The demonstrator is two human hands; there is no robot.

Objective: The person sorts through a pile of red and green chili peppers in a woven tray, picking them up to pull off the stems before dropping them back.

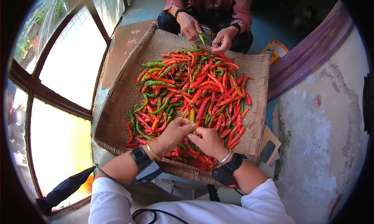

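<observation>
A yellow-green chili pepper (192,115) points away from me, its near end pinched between my fingertips. My left hand (175,133) grips it from the left with thumb and forefinger. From the right, my right hand (210,141) closes its thumb and fingers at that same near end, where the stem is mostly hidden. Beneath both hands spreads a heap of red and green chili peppers (202,87) in a large woven basket (113,124).
Across the basket sits a person, whose hand (189,27) holds a green chili pepper (201,38); their other hand (224,39) is beside it. A window (62,60) stands left, a worn wall (311,142) right. A phone (268,151) lies by the basket's right side.
</observation>
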